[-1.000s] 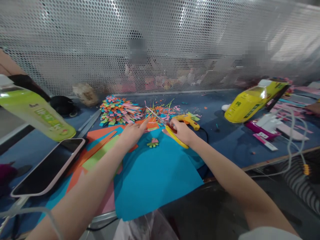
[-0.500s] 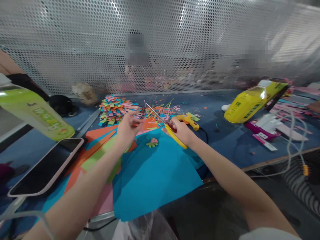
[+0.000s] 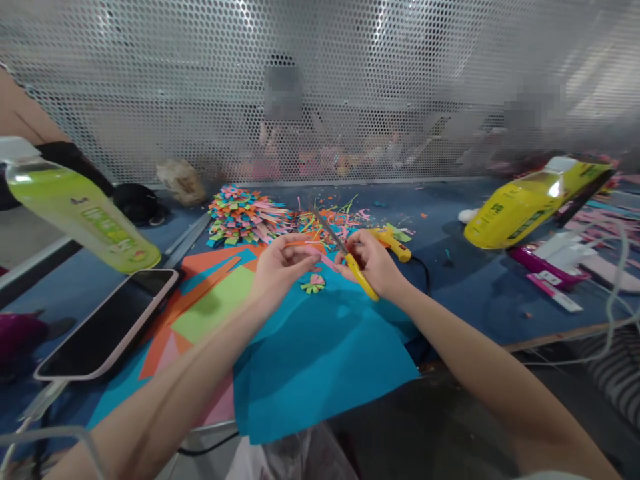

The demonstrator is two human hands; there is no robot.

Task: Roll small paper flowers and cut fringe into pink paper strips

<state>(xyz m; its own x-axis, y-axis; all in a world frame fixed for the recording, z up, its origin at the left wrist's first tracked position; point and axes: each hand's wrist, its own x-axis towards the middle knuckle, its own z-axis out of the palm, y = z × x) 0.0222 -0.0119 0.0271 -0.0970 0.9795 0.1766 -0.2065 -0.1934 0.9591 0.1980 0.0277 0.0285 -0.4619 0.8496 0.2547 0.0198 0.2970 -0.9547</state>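
Note:
Scissors with yellow handles (image 3: pixel 361 275) rest in my right hand (image 3: pixel 377 265), their metal blades pointing up and to the left. A thin pink paper strip (image 3: pixel 329 263) lies by the right fingertips, between the two hands. My left hand (image 3: pixel 280 270) has its fingers curled toward the thumb, close to the strip's left end; whatever is in that pinch is too small to make out. Just below the hands, a small fringed green and pink paper flower (image 3: pixel 313 284) lies on a large blue paper sheet (image 3: pixel 320 360), which overhangs the table's front edge.
Behind my left hand sits a multicoloured fringed paper bundle (image 3: pixel 245 217), beside paper scraps (image 3: pixel 335 220). A yellow glue gun (image 3: pixel 395 243) lies right. Coloured sheets (image 3: pixel 215 303), a phone (image 3: pixel 107 327) and a green bottle (image 3: pixel 85 213) are left. A yellow bottle (image 3: pixel 515 210) leans right.
My left hand has moved right and slightly down, closer to the right hand. The scissors remain in my right hand. The view has shifted a little to the left.

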